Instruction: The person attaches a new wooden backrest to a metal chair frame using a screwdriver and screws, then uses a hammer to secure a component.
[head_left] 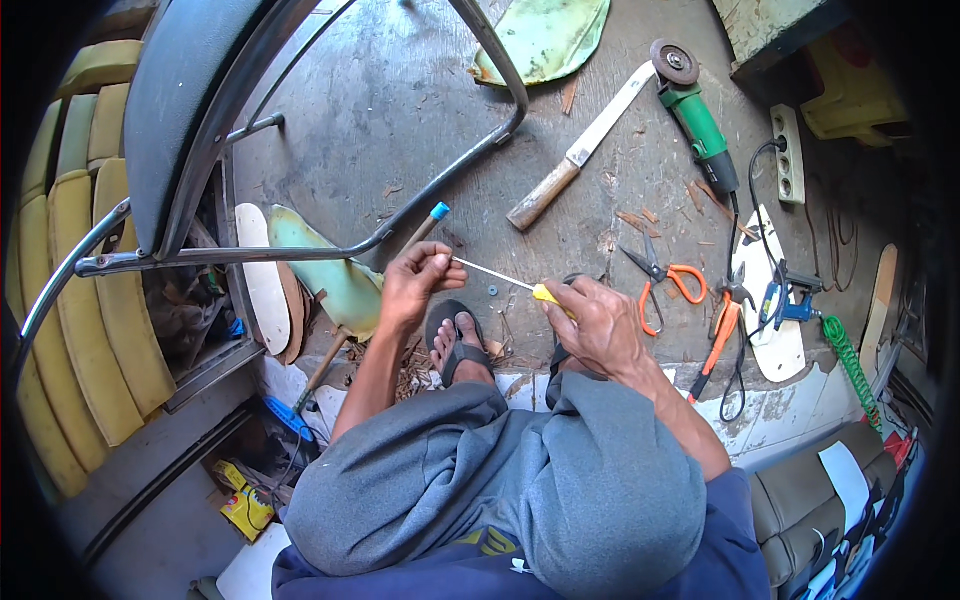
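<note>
In my right hand [600, 325] is a screwdriver with a yellow handle [545, 293] and a thin metal shaft [497, 273], its fingers wrapped round the handle. The shaft points left and slightly away from me. At its far end the thumb and fingers of my left hand [415, 285] are pinched together on the tip, which they hide. Behind the left hand passes a wooden stick with a blue cap [439, 211]. Both hands are above my sandalled feet, in front of my bent knees. A small bluish ring [492, 291] lies on the floor between the hands.
A chair frame [330, 253] of metal tube reaches in at the upper left. A wooden-handled knife [610, 118], green angle grinder [700, 132], orange-handled scissors [660, 278], pincers [727, 322] and blue air tool [793, 300] lie to the right. Yellow foam pads [90, 290] are stacked left.
</note>
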